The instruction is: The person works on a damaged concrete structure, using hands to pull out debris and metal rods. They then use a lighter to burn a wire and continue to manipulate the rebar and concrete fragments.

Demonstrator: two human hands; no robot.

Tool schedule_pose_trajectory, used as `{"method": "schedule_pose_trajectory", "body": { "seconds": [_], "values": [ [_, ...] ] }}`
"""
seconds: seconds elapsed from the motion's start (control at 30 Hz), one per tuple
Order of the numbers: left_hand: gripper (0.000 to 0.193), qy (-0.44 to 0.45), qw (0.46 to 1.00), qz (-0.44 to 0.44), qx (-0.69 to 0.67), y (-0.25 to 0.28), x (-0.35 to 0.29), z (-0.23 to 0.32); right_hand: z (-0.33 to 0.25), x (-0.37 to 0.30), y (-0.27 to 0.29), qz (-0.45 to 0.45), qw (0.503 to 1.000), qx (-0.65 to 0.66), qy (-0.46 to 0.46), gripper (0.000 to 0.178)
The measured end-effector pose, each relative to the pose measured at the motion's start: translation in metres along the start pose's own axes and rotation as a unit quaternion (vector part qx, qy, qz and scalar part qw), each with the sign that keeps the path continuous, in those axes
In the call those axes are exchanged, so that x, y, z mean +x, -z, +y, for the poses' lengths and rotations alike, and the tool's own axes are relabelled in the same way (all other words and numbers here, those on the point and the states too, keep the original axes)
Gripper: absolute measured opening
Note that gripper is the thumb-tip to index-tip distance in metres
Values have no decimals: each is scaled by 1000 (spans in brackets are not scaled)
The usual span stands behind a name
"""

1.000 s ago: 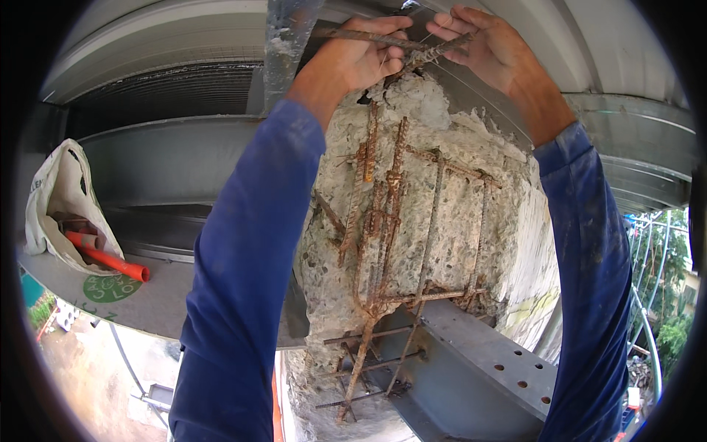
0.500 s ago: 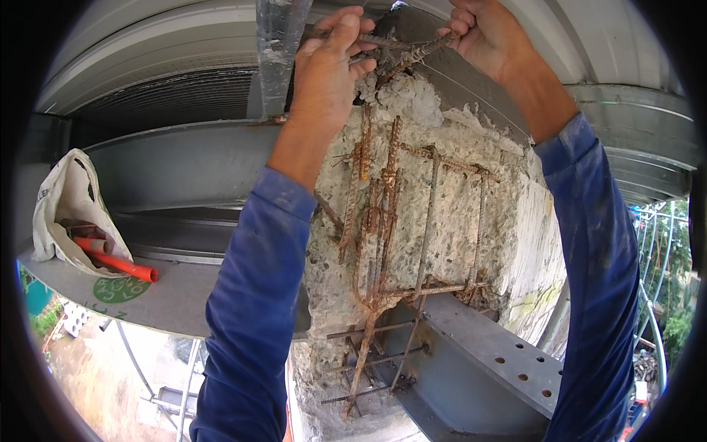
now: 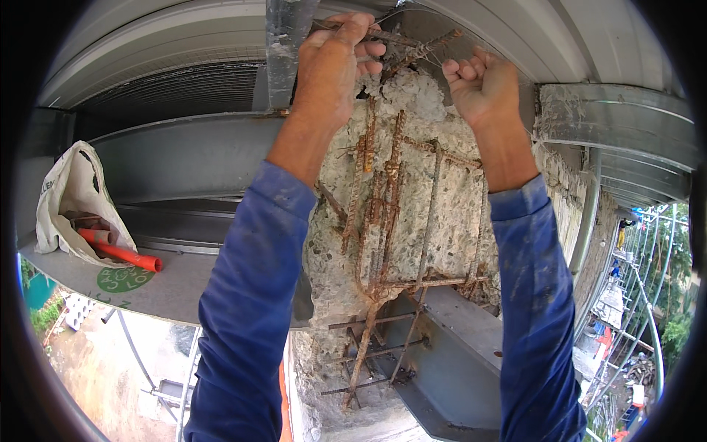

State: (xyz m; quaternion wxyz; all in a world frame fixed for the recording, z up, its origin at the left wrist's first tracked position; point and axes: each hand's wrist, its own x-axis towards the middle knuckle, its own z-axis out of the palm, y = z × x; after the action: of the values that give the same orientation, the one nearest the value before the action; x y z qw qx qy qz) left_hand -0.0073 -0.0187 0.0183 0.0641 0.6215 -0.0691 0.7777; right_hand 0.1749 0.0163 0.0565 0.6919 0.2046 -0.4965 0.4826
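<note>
Both my arms reach up to rusty rebar [image 3: 418,53] that sticks out at the top of a broken concrete column [image 3: 449,214]. A thin wire [image 3: 436,62] is wound about the rebar where two bars cross. My right hand [image 3: 482,85], to the right of the bars, is closed with its fingertips pinching an end of this wire. To the left of the crossing, my left hand [image 3: 335,70] pinches thin wire between thumb and forefinger, its other fingers loosely curled beside a bar. The exact grip there is partly hidden.
A metal post [image 3: 286,55] stands close to my left hand. On a steel ledge at left lies a white bag [image 3: 62,199] with an orange-red tube [image 3: 129,258]. Exposed rusty bars [image 3: 383,214] and a steel beam [image 3: 449,353] are below. Scaffold poles [image 3: 648,302] stand at right.
My right hand has moved down and left, away from the rebar tip, which now shows bare. My left hand has stayed almost in place. The view has shifted slightly.
</note>
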Motion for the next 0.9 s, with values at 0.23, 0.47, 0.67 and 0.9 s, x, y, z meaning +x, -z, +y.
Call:
{"method": "schedule_pose_trajectory", "body": {
  "seconds": [0.23, 0.47, 0.67, 0.9],
  "values": [
    [20, -1, 1000, 18, 24, 0, -1, 2, 15, -10, 1, -53, 992, -62, 92, 14],
    [21, 23, 997, 76, 3, -8, 6, -4, 32, -24, 0, -72, 987, -24, 142, 11],
    [21, 68, 995, 69, 11, -5, 5, -1, 37, -18, 3, -77, 968, -108, 214, 10],
    [22, 93, 991, 92, -9, -10, 3, 7, 41, -22, -2, -58, 969, -119, 207, 10]
  ]
}}
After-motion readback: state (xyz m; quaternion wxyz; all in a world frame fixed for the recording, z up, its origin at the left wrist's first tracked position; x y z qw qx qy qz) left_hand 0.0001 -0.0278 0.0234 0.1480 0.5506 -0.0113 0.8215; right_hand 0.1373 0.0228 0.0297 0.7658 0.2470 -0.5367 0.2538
